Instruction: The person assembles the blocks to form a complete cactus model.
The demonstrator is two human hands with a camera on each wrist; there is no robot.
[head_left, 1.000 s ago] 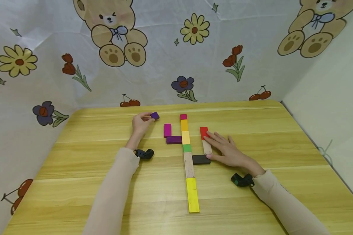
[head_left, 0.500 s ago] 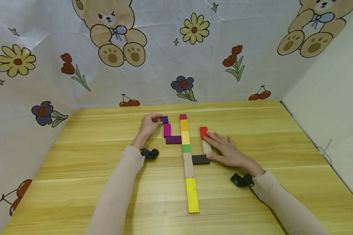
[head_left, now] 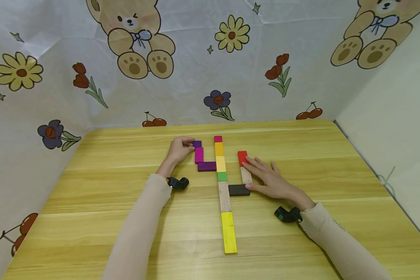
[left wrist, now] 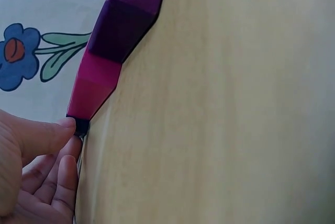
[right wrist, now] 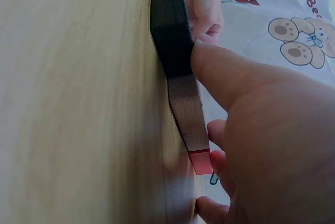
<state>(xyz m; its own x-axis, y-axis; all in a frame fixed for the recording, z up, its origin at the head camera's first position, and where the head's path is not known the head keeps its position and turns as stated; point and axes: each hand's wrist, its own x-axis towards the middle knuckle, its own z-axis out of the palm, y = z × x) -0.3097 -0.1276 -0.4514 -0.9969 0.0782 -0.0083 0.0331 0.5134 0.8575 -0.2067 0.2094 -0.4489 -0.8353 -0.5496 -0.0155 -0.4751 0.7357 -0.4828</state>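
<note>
My left hand (head_left: 180,149) pinches a small dark purple block (head_left: 197,144) between thumb and fingers, at the far end of a magenta block (head_left: 199,155). Below the magenta block lies a longer purple block (head_left: 207,167), sideways against the central row. In the left wrist view the dark purple block (left wrist: 81,125) is partly covered by the thumb. My right hand (head_left: 271,181) is spread out, its fingertips on the red block (head_left: 242,157) and its thumb at the end of the black block (head_left: 238,190). A bare wooden block (head_left: 246,175) sits between those two.
The central row runs toward me: a crimson block (head_left: 218,139), an orange block (head_left: 219,149), a pale yellow block (head_left: 220,163), a green block (head_left: 222,176), a plain wooden block (head_left: 224,196) and a long yellow block (head_left: 229,232). A printed cloth (head_left: 189,77) hangs behind the table (head_left: 126,229).
My left hand has carried the dark purple block rightward and slightly nearer, from apart to the far end of the magenta block. My right hand stays in place.
</note>
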